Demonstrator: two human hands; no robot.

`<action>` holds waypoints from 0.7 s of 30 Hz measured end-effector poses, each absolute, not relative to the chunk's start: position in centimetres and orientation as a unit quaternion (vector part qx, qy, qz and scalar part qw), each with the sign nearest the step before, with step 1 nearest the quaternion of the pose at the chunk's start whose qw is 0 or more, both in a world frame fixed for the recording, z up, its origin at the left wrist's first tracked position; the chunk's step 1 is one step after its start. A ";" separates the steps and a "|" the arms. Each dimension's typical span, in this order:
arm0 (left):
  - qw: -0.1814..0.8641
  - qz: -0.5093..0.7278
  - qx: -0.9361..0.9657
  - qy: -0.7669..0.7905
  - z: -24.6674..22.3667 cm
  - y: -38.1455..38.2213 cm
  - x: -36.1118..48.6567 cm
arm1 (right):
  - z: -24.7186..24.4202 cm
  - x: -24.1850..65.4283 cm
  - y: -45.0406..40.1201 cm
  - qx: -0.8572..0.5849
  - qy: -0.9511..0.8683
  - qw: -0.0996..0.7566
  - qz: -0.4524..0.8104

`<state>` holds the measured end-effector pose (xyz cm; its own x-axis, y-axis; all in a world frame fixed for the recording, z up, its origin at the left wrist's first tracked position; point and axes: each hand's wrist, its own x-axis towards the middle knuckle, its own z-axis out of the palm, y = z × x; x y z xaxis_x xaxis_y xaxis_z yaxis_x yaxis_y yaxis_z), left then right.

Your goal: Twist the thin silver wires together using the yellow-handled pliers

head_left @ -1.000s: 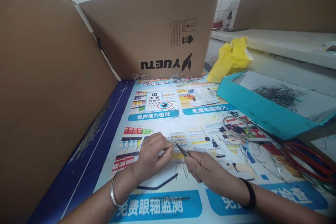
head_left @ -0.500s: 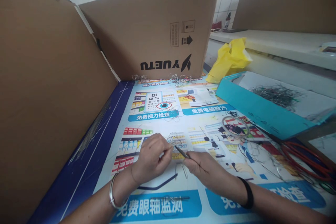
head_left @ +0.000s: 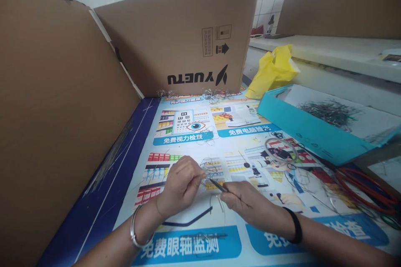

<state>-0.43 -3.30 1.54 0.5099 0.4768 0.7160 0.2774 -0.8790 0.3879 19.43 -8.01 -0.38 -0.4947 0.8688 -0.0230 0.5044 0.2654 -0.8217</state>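
Slim metal tool [head_left: 219, 186] mid-frame, tip near the pinch

I've got the right hand [head_left: 250, 202] clenched around the tool's back end, lower centre of frame, tip angled up-left. Left hand [head_left: 184, 181]: thumb and forefinger pressed together just beside that tip; can't tell what's between them, too small. Contact with the tip: can't tell either. Wire tangle [head_left: 211, 167] sits right beyond the fingertips on the printed sheet [head_left: 232, 144]. Blue box [head_left: 300, 127], right of frame, holds a dark wire pile [head_left: 327, 112]. Orange-red coil [head_left: 365, 188] lower right, yellow bag [head_left: 274, 71] upper right.
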 end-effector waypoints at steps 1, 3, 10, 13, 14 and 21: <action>0.127 0.437 0.863 0.222 1.6 -3.2 -0.5 | -0.3 19.5 -8.0 -0.446 -0.766 0.223 0.405; 0.163 0.421 0.860 0.237 1.7 -2.8 -0.7 | -0.1 19.8 -7.7 -0.447 -0.771 0.210 0.402; 0.259 0.398 0.825 0.306 2.0 -2.0 -0.9 | 1.6 22.4 -6.0 -0.471 -0.791 0.141 0.364; 0.259 0.385 0.832 0.303 2.0 -2.2 -0.6 | 2.2 22.8 -5.6 -0.504 -0.782 0.158 0.331; 0.256 0.381 0.836 0.299 1.9 -2.3 -0.5 | 2.2 22.8 -5.6 -0.501 -0.786 0.157 0.326; 0.258 0.382 0.840 0.287 1.2 -2.6 -0.3 | 1.4 21.6 -5.8 -0.472 -0.817 0.128 0.303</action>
<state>-0.25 -2.65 1.15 0.5438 0.6788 0.4935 0.2845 -0.7023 0.6525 21.59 -5.83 1.36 -0.5206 0.8503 -0.0767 0.6944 0.3695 -0.6174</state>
